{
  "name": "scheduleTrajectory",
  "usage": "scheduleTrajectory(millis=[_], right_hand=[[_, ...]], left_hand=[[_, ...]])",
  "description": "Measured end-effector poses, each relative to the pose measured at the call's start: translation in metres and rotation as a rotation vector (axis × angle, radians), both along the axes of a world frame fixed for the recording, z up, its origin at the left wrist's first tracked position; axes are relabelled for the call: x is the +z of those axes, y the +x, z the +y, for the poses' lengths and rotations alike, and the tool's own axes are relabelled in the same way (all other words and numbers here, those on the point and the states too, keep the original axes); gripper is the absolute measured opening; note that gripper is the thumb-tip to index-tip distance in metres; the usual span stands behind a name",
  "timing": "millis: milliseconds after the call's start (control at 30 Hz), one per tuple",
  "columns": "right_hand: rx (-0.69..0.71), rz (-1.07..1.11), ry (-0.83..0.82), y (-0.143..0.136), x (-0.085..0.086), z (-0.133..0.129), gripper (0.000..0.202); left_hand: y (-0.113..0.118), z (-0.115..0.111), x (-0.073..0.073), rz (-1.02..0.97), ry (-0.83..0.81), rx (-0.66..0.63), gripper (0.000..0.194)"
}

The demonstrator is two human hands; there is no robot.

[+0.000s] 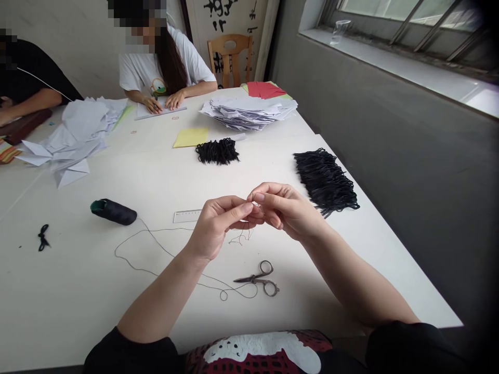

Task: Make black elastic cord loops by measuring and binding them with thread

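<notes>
My left hand (224,218) and my right hand (286,205) meet above the table, fingertips touching. Both are closed in a pinch on a thin dark thread (241,239), whose loose ends dangle below the fingers. The exact grip is partly hidden by the fingertips. Small metal scissors (259,279) lie with blades slightly apart, just below the hands. To the left, a black thread spool (114,211) rests on its side, its thread trailing in loops under my left forearm. A clear ruler (187,215) is partly covered by my left hand.
Bundles of black cord loops (325,179) lie at the right, with a smaller bunch (217,151) farther back. One black knotted piece (44,238) is at far left. Paper stacks (249,111) and a yellow sheet (191,137) sit beyond. Two people sit across the white table (58,311).
</notes>
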State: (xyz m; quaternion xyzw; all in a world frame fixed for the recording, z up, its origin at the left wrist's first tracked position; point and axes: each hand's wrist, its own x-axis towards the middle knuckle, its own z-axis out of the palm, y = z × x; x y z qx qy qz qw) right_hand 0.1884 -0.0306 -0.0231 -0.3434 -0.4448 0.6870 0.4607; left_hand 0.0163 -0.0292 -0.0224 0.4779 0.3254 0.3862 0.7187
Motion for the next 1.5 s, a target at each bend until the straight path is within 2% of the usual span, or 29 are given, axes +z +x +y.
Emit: scheduleTrajectory(millis=[433,600,700,967,1500], right_hand=[[-0.029,0.031,-0.038,-0.0013,0.0023,-0.0006,0.024],[-0.001,0.006,-0.046,0.0013,0.0067,-0.0027,0.031],[-0.021,-0.044,-0.055,0.0,0.0059,-0.0035,0.035],[-0.058,-0.056,-0.062,-0.0015,-0.0005,-0.0011,0.028],[-0.054,-0.083,0.003,-0.0005,0.0023,-0.0014,0.03]], left_hand=[[0.0006,-0.0012,0.0004,0.061,0.037,0.047,0.019],[0.0025,-0.0038,0.0016,0.085,0.153,0.19,0.017],[0.0037,-0.0053,0.0013,0.11,0.233,0.23,0.014],[0.0059,-0.0055,0.0007,0.106,0.215,0.158,0.016],[0.0051,-0.0059,0.0009,0.143,0.228,0.151,0.016]])
